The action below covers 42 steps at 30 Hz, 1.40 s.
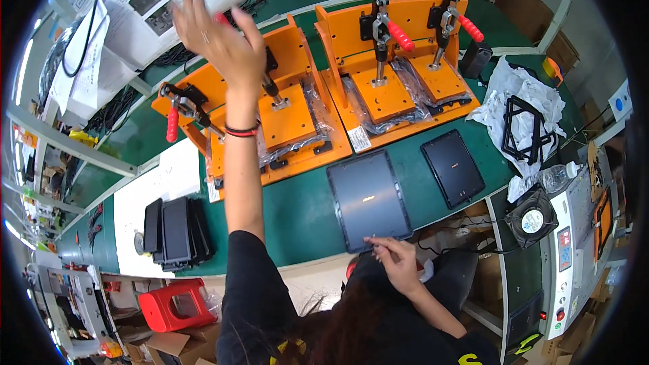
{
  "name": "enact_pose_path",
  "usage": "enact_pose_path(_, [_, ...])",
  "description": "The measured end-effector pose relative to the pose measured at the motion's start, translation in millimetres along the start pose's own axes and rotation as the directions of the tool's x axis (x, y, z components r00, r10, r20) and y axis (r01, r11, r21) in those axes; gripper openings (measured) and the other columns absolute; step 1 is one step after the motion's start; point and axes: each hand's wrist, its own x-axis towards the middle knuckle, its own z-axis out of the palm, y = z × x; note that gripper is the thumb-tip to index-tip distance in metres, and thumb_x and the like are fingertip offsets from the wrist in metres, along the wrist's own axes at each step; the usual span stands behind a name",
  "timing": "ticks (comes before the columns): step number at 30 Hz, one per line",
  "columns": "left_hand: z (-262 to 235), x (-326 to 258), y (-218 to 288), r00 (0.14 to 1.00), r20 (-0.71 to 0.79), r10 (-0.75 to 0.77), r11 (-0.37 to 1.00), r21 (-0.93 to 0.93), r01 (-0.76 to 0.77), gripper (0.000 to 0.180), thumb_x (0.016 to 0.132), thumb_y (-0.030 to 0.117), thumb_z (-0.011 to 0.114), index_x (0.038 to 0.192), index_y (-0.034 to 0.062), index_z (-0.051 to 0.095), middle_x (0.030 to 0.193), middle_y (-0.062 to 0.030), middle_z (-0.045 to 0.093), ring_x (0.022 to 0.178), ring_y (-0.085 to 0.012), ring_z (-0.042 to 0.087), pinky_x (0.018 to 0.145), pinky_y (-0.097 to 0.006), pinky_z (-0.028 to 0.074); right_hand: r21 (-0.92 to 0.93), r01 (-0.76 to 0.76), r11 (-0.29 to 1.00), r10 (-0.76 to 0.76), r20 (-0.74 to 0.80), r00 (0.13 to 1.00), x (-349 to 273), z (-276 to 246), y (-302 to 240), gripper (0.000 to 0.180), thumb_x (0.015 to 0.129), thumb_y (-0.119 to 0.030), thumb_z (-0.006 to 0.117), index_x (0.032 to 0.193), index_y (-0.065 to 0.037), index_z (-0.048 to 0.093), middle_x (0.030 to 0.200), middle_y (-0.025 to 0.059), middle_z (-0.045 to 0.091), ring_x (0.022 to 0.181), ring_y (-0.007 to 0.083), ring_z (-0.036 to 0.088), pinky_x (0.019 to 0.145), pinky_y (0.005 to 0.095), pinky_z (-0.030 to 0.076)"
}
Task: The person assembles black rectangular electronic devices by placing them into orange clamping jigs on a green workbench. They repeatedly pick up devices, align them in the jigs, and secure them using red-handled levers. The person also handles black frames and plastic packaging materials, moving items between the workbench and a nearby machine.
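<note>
My left hand (223, 44) is raised over the left orange clamping fixture (287, 74), its fingers spread and slightly blurred. A toggle clamp's red handle (222, 19) shows partly behind it; no grip on the handle is visible. My right hand (399, 263) is at the table's front edge, thumb and fingertips drawn together by the lower edge of a dark tablet-like panel (368, 196). What sits between those fingers is too small to make out. The panel lies flat on the green table (297, 213). A smaller dark panel (453, 169) lies to its right.
A second orange fixture (392, 27) with two red-handled clamps stands on the right. Stacked black frames (177, 233) sit at left on a white sheet. White wrapping (500, 94) with black frames, a fan (532, 218) and a machine lie right. A red stool (177, 304) stands below.
</note>
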Motion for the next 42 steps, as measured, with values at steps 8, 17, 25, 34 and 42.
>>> enact_pose_path(8, [38, 27, -87, 0.573, 0.765, -0.295, 0.84, -0.077, 0.537, 0.07, 0.094, 0.05, 0.046, 0.133, -0.0072, 0.034, 0.133, -0.0295, 0.04, 0.126, -0.0351, 0.04, 0.105, -0.037, 0.03, -0.029, 0.056, 0.998, -0.051, 0.163, 0.985, 80, 64, 8, 0.02, 0.091, -0.007, 0.056, 0.106, -0.003, 0.068, 0.081, 0.01, 0.068, 0.067, 0.0158, 0.061, 0.063, 0.0277, 0.047])
enact_pose_path(17, [-195, -123, 49, 0.624, 0.412, -0.664, 0.647, -0.101, 0.756, 0.019, 0.095, 0.005, 0.043, 0.11, -0.0053, 0.042, 0.101, -0.012, 0.046, 0.094, -0.0199, 0.046, 0.088, -0.036, 0.038, 0.154, 0.06, 0.986, -0.07, 0.063, 0.996, 99, 78, 14, 0.02, 0.093, -0.01, 0.055, 0.107, -0.002, 0.068, 0.085, 0.0098, 0.068, 0.068, 0.0133, 0.062, 0.061, 0.0252, 0.049])
enact_pose_path(25, [-161, -198, 68, 0.588, 0.788, -0.18, 0.946, -0.025, 0.323, 0.028, 0.085, 0.002, 0.058, 0.113, -0.0021, 0.059, 0.115, -0.018, 0.06, 0.109, -0.0336, 0.057, 0.094, -0.039, 0.045, 0.17, -0.068, 0.983, 0.079, -0.058, 0.995, 41, 21, 13, 0.021, 0.093, -0.005, 0.054, 0.108, 0.004, 0.066, 0.091, 0.0077, 0.066, 0.071, 0.0079, 0.055, 0.065, 0.0214, 0.046])
enact_pose_path(34, [-141, -213, 36, 0.618, 0.786, -0.01, 0.991, -0.076, 0.114, 0.026, 0.084, 0.016, 0.067, 0.105, 0.0014, 0.063, 0.086, -0.0134, 0.067, 0.071, -0.027, 0.064, 0.061, -0.037, 0.052, 0.151, -0.061, 0.987, 0.07, -0.056, 0.996, 18, 2, 10, 0.022, 0.095, -0.008, 0.052, 0.109, 0.005, 0.064, 0.104, 0.0088, 0.067, 0.074, 0.0074, 0.056, 0.067, 0.0211, 0.046])
enact_pose_path(42, [-148, -206, 28, 0.627, 0.756, 0.189, 0.977, -0.211, -0.04, 0.038, 0.076, 0.001, 0.059, 0.113, 0.0002, 0.061, 0.096, -0.0111, 0.066, 0.087, -0.0224, 0.066, 0.075, -0.032, 0.055, 0.314, -0.079, 0.946, 0.102, -0.057, 0.993, 26, -1, 1, 0.023, 0.096, -0.011, 0.052, 0.109, 0.004, 0.065, 0.104, 0.0072, 0.067, 0.074, 0.0068, 0.055, 0.067, 0.0203, 0.046])
